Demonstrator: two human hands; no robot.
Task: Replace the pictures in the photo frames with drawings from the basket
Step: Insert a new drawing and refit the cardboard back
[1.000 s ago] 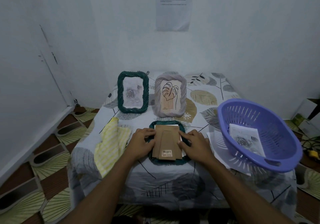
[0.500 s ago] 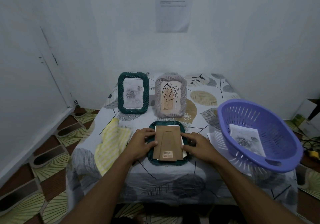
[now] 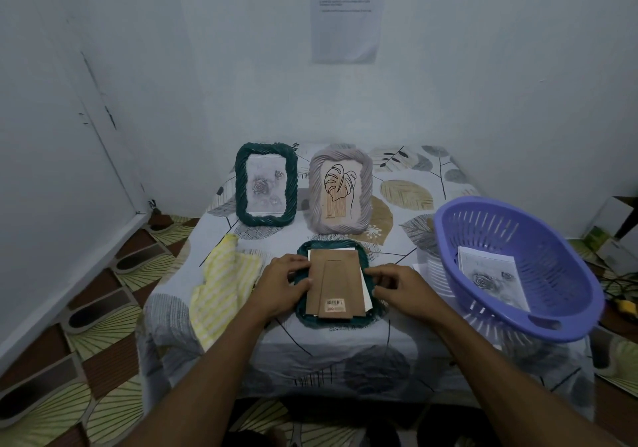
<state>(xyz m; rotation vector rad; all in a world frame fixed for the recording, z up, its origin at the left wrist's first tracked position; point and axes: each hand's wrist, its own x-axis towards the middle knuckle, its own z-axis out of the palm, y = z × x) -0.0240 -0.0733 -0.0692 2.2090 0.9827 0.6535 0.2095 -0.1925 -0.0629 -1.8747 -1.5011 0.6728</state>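
1. Tabletop point(image 3: 345, 353), under a leaf-print cover, carries every item.
2. Purple basket point(image 3: 552, 274) sits at the right edge. One rose drawing point(image 3: 490, 274) lies inside, untouched.
3. Dark green frame point(image 3: 291, 187) and grey frame point(image 3: 316, 198) stand upright at the back, side by side. The first shows roses. The second shows a leaf print, so it is probably not yet changed.
4. Yellow striped cloth point(image 3: 224, 287) lies just beside the left grip.
5. Face-down frame point(image 3: 331, 324) lies at front centre. Its brown backing board point(image 3: 336, 281) rests on it slightly askew, and a white sheet point(image 3: 366, 291) peeks out along the right side.
6. Left grip point(image 3: 283, 284) curls its fingers onto the board's left edge and holds it. Right grip point(image 3: 404, 287) has bent fingertips at the right edge. Whether they pinch or only touch cannot be told.
7. Step, as judged: the back of the third frame is being handled. The next move calls for squaring board and sheet to the recess, then pressing evenly without creasing the paper.
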